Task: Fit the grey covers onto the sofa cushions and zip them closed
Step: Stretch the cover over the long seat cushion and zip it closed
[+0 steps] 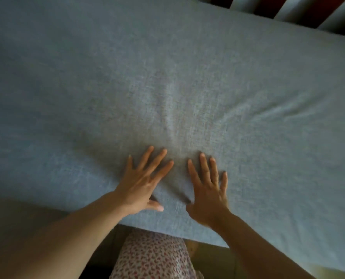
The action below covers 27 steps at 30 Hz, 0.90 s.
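A large sofa cushion in a grey woven cover fills almost the whole view, lying flat in front of me. My left hand and my right hand press flat on the cover near its front edge, fingers spread and straight, a hand's width apart. Creases in the fabric fan out from between the hands toward the right. No zip shows in this view.
The cushion's front edge runs across the bottom, with my patterned garment and the floor below it. At the top right, dark red and white upright slats stand behind the cushion's far edge.
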Each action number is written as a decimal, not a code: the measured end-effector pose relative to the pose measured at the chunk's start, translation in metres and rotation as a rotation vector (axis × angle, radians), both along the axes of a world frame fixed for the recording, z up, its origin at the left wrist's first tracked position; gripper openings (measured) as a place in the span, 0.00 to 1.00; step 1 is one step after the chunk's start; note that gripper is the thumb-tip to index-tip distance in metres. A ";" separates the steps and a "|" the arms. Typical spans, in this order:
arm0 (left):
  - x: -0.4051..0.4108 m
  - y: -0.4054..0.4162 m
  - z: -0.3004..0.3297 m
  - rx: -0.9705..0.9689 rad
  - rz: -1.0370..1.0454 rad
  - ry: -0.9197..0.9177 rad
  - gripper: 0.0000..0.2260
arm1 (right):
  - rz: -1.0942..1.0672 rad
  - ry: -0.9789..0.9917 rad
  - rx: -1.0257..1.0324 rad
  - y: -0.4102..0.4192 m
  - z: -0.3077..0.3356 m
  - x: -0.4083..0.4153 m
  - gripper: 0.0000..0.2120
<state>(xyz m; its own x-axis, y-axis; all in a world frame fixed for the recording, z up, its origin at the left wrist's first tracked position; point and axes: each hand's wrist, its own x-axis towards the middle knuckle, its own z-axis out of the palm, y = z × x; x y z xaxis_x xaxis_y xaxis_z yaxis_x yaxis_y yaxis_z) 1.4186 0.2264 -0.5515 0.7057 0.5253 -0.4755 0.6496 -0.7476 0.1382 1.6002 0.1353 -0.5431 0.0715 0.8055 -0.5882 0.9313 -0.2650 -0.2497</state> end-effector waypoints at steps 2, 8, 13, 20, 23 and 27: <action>-0.009 -0.026 -0.006 0.015 -0.053 0.034 0.64 | 0.027 -0.051 0.027 -0.029 -0.004 -0.004 0.58; -0.011 -0.071 -0.015 0.080 -0.050 0.010 0.70 | -0.025 -0.240 0.086 -0.093 -0.020 -0.021 0.63; -0.010 -0.075 -0.029 0.173 -0.051 -0.046 0.66 | 0.016 -0.324 0.172 -0.092 -0.034 -0.018 0.62; 0.007 -0.052 -0.032 0.223 -0.078 -0.081 0.65 | 0.021 -0.391 0.215 -0.073 -0.042 0.002 0.62; 0.020 -0.033 -0.033 0.233 -0.062 -0.071 0.66 | 0.016 -0.416 0.208 -0.051 -0.041 0.014 0.56; 0.037 -0.002 -0.032 0.246 -0.048 -0.039 0.65 | 0.025 -0.439 0.166 -0.018 -0.038 0.030 0.59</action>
